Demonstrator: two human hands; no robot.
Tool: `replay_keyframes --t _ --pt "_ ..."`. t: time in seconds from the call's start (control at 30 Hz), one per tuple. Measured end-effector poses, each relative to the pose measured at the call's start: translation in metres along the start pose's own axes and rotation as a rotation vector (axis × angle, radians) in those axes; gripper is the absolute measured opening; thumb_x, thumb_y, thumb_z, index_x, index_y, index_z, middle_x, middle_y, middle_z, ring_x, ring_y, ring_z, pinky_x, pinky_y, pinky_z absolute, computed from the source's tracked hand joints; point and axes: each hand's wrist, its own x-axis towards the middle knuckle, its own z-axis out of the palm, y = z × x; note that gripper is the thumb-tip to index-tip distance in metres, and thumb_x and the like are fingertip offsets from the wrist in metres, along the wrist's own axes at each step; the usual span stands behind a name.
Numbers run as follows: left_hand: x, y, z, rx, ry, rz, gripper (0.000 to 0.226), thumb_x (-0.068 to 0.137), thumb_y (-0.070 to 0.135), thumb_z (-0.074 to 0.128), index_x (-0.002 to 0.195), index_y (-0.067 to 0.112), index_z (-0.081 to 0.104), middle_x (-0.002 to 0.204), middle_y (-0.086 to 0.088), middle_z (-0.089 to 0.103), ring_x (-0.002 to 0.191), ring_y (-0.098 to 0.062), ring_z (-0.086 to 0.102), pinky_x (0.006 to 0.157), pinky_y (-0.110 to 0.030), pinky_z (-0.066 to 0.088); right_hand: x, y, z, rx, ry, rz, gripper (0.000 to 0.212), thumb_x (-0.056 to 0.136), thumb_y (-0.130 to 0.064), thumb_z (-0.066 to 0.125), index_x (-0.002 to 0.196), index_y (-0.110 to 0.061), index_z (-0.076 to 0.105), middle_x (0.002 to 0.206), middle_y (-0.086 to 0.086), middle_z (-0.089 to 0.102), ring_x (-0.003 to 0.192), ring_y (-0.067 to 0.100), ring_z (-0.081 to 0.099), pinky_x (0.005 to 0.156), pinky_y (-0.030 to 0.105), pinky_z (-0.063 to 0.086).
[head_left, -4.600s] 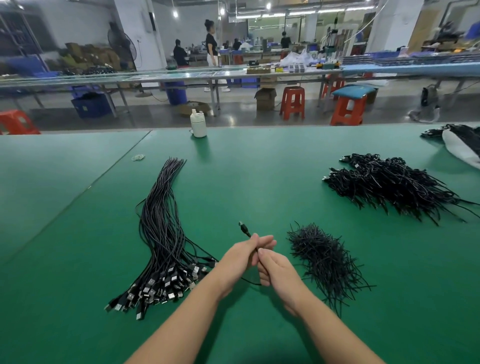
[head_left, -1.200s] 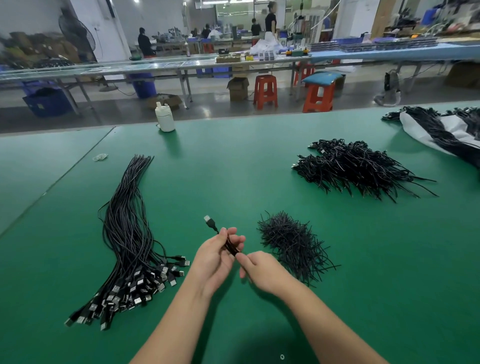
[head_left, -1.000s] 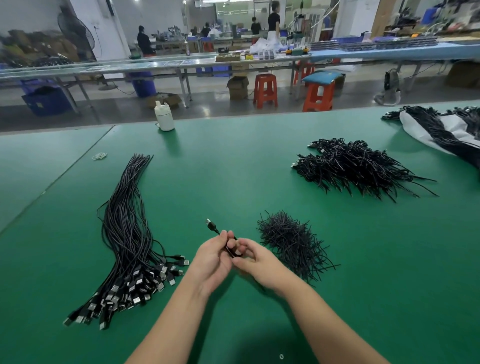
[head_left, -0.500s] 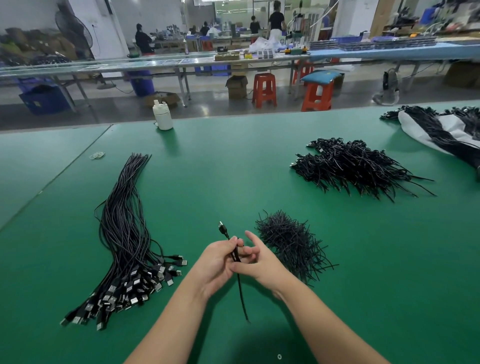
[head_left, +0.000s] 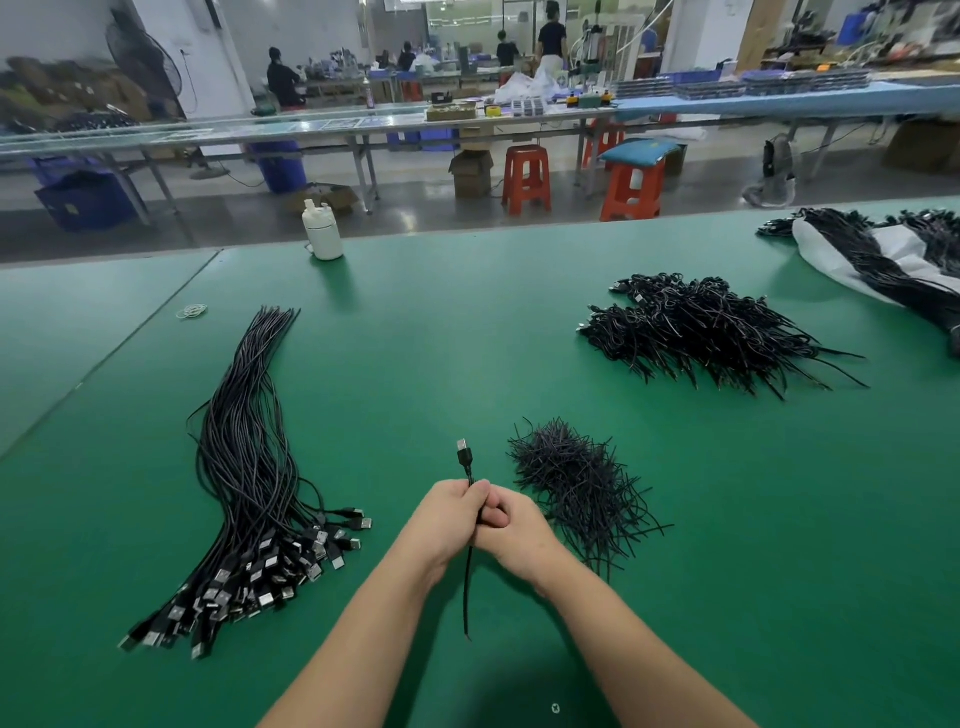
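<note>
Here, your left hand (head_left: 449, 522) and right hand (head_left: 517, 538) both clamp one cable (head_left: 468, 584), plug (head_left: 464, 453) pointing toward the tabletop's (head_left: 415, 364) far edge, loose tail hanging toward the near edge.

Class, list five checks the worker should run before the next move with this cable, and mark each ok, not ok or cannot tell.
1. Cable held by left hand and right hand: ok.
2. Plug free above the hands: ok.
3. Tail gathered in: not ok, it hangs loose below the hands.
4. Tie picked up: cannot tell, the hands would hide it.
5. Tie pile beside the right hand: ok.
</note>
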Motion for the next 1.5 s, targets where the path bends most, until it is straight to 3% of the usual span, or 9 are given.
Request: replay_keyframes --t 0.13,0.3,0.63,0.77,0.87,0.93,1.17,1.3,1.5 --pt "-0.001 -0.001 0.003 0.086 0.099 0.036 0.035 0.101 0.025 0.046 0.071 0.015 0.062 0.061 0.005 0.068 0.053 -0.007 0.056 0.064 -0.026 0.044 0.001 -0.002 0.003 -0.077 -0.037 -0.058 0.023 0.076 -0.003 0.064 0.097 -0.011 0.063 0.087 0.002 0.068 0.079 0.009 0.059 0.074 0.025 0.047" --pt "-0.001 0.001 0.001 0.338 0.133 0.095 0.035 0.098 0.025 0.045 0.069 0.017 0.061 0.062 0.004 0.068 0.058 -0.012 0.056 0.059 -0.026 0.041 0.003 0.001 0.000 -0.244 -0.040 -0.086 0.020 0.069 -0.017 0.062 0.081 -0.032 0.055 0.065 -0.029 0.058 0.061 -0.008 0.048 0.059 0.011 0.038" --pt "0.008 -0.008 -0.003 0.910 0.169 0.207 0.041 0.099 0.044 0.038 0.065 0.022 0.041 0.074 0.002 0.050 0.073 -0.026 0.055 0.061 -0.033 0.040 0.000 0.010 -0.001 -0.580 -0.007 -0.120 0.011 0.090 -0.019 0.043 0.092 -0.029 0.046 0.095 -0.002 0.062 0.087 0.021 0.058 0.072 0.036 0.046" --pt "0.013 -0.018 -0.009 0.778 0.148 0.236 0.034 0.096 0.052 0.041 0.080 0.022 0.044 0.074 0.002 0.056 0.066 -0.018 0.055 0.057 -0.033 0.040 0.002 0.011 0.001 -0.627 -0.028 -0.128 0.019 0.095 -0.017 0.031 0.089 -0.033 0.040 0.093 -0.005 0.052 0.085 0.018 0.053 0.080 0.040 0.049" --pt "0.019 -0.024 -0.022 0.617 0.060 0.317 0.023 0.094 0.048 0.056 0.093 0.026 0.052 0.068 0.009 0.053 0.059 -0.004 0.048 0.055 -0.023 0.035 0.005 0.015 0.000 -0.617 -0.048 -0.106 0.033 0.100 -0.021 0.031 0.131 -0.023 0.042 0.122 0.004 0.057 0.108 0.024 0.058 0.096 0.040 0.048" --pt "0.023 -0.027 -0.028 0.554 0.012 0.359 0.016 0.092 0.041 0.063 0.090 0.027 0.057 0.067 0.011 0.049 0.058 -0.002 0.043 0.056 -0.020 0.034 0.005 0.016 0.002 -0.605 -0.062 -0.042 0.057 0.100 -0.021 0.031 0.155 -0.025 0.015 0.146 0.006 0.049 0.127 0.028 0.052 0.103 0.038 0.043" --pt "0.031 -0.035 -0.037 0.559 -0.084 0.334 0.017 0.096 0.042 0.057 0.088 0.028 0.062 0.086 -0.008 0.067 0.069 -0.010 0.052 0.074 -0.035 0.048 0.014 0.019 0.009 -0.554 -0.103 0.035 0.073 0.099 -0.017 0.032 0.156 -0.028 -0.012 0.147 0.005 0.050 0.129 0.028 0.051 0.104 0.037 0.042" --pt "0.035 -0.036 -0.041 0.603 -0.052 0.336 0.020 0.095 0.042 0.057 0.082 0.027 0.060 0.069 0.007 0.057 0.058 -0.002 0.045 0.061 -0.022 0.040 0.016 0.017 0.013 -0.422 -0.189 0.058 0.070 0.101 -0.009 0.032 0.158 -0.021 -0.009 0.160 0.002 0.029 0.144 0.019 0.033 0.116 0.029 0.025" --pt "0.038 -0.035 -0.043 0.627 -0.022 0.393 0.018 0.095 0.038 0.056 0.080 0.029 0.058 0.063 0.010 0.053 0.054 -0.002 0.044 0.054 -0.016 0.037 0.022 0.015 0.015 -0.267 -0.213 0.077 0.071 0.103 -0.010 0.035 0.157 -0.015 -0.010 0.162 0.000 0.021 0.144 0.014 0.028 0.116 0.025 0.022"
